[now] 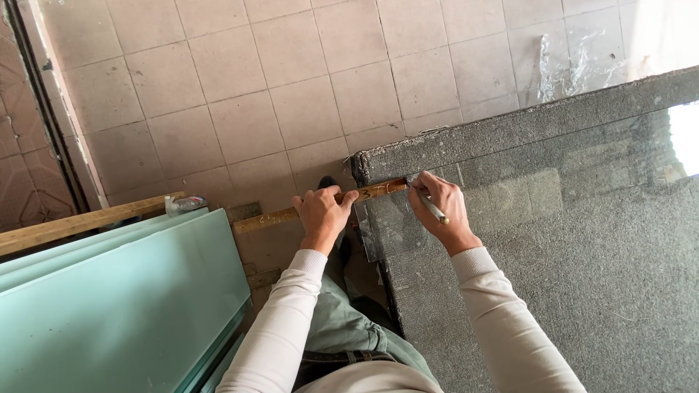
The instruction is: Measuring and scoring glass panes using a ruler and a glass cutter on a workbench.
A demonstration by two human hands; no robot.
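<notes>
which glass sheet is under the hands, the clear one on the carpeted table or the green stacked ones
The clear glass sheet on the grey table; both hands work at its corner. The green-tinted sheets lie stacked apart, untouched.

Pale square floor tiles (291, 94), grey carpeted table (582, 255), stacked greenish glass sheets (124, 298), daylight from upper right

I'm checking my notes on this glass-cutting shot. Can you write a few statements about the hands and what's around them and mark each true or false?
1. The left hand presses on a wooden straightedge. True.
2. The right hand is empty. False: it holds a slim metal tool.
3. Pale green glass sheets lie to the left. True.
4. The floor is bare concrete. False: it is tiled.
</notes>
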